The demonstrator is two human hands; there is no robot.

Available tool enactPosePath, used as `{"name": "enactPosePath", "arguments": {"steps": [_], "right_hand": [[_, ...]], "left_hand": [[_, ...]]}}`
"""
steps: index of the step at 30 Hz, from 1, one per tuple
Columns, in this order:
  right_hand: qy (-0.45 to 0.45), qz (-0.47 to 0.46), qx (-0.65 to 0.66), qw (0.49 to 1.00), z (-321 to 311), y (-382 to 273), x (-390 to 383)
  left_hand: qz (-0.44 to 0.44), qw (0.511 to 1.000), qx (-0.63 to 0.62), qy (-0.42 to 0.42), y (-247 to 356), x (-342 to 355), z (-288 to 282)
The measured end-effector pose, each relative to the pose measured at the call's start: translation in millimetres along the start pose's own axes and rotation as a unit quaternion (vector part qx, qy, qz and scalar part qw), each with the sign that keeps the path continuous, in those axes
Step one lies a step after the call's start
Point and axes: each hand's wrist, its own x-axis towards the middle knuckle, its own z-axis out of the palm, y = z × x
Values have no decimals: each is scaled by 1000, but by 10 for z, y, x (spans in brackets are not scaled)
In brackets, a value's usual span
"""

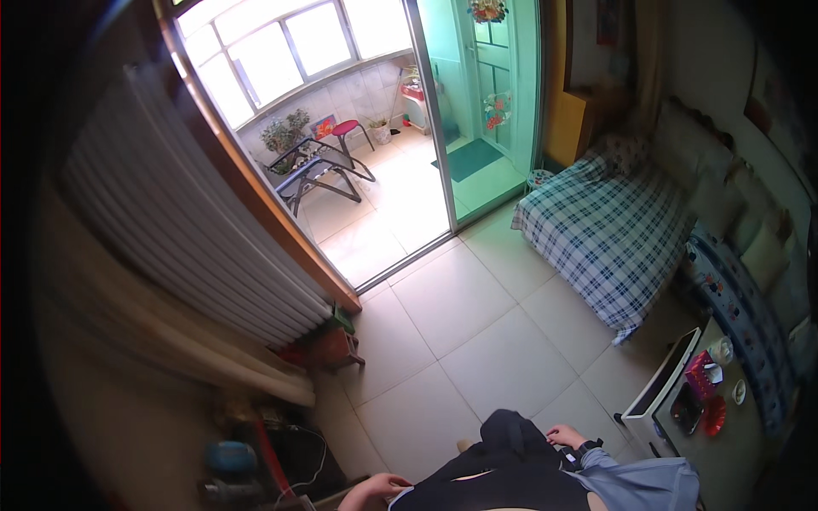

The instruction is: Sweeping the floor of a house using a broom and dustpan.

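My left hand (385, 485) is low in the picture, against the side of my black clothing (460, 492). Its fingers are mostly hidden, so whether they hold anything does not show. On the other side, my right hand (563, 436) hangs beside my dark trouser leg (511, 433), its fingers loosely apart with nothing seen in them. A black band (590, 446) circles that wrist, below a light blue sleeve (641, 482). Closest to the right hand stands a low table (658, 430) holding a pink tissue box (700, 373), a red dish (715, 417) and a dark tray-like object (687, 409).
Pale tiles (507, 362) cover the floor ahead. A sliding door frame (441, 145) opens onto a bright balcony with a folding recliner (319, 175) and a red stool (346, 128). A plaid-covered bed-like seat (601, 221) is at right; a radiator (204, 213) and small red stool (332, 351) at left.
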Motion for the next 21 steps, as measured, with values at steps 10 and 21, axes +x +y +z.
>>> {"name": "enactPosePath", "arguments": {"steps": [10, 21], "right_hand": [[22, 12, -163, 986, -612, -1532, 2013], [42, -45, -9, 998, -1489, -5361, 4862]], "left_hand": [[-9, 955, -16, 297, 1326, 1521, -2756], [-100, 875, -389, 272, 724, 2280, -4492]]}}
